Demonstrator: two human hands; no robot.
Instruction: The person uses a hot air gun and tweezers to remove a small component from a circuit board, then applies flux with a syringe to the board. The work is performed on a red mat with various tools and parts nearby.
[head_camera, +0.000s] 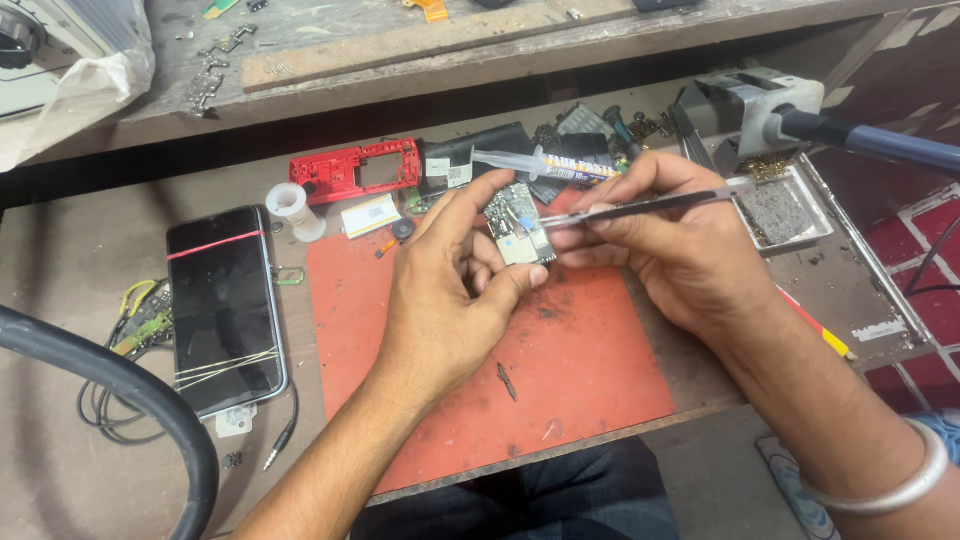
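Centre of the frame: the left hand pinches a small circuit board by its edges, fingers closed around it, holding it above the red mat. The right hand grips metal tweezers, fingers shut on them, tips resting at the board's right edge. The board looks light, thin and stiff, and fragile too, so the bare edges seem the safest hold, away from the parts. It's a greenish rectangle crowded with silver shields and tiny components. At left on the counter lies a dark phone bound with rubber bands; a red phone frame sits upper middle, a flux syringe just beside it, and a metal tray at right.
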